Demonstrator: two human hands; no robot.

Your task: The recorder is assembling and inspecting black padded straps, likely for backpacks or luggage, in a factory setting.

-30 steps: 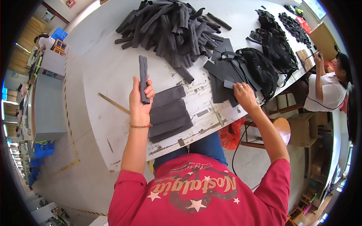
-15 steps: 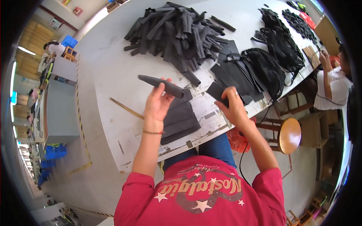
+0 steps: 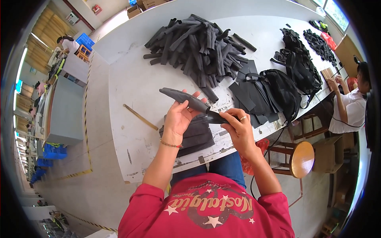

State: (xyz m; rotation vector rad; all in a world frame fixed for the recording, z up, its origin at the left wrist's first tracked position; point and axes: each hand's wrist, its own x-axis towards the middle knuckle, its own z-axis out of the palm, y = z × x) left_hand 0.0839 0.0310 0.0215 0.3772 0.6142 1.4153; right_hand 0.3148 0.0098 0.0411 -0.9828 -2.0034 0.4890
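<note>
My left hand holds a dark grey fabric tube, fingers beneath it and thumb against its side. In my right hand, thumb and fingers pinch a curled black sheet piece. The front end of that piece meets the near opening of the tube; whether it is inside cannot be made out. Below my hands lies a folded stack of dark fabric at the table's near edge. A large heap of similar grey tubes lies farther back.
A flat wooden stick lies left of the stack. Flat dark panels and a black backpack lie to the right, with more black bags beyond. A round stool stands by the table. Another person sits at far right.
My right hand has moved left, bringing the black sheet piece to the tube's open end. My left hand still holds the tube. The whole view has shifted slightly.
</note>
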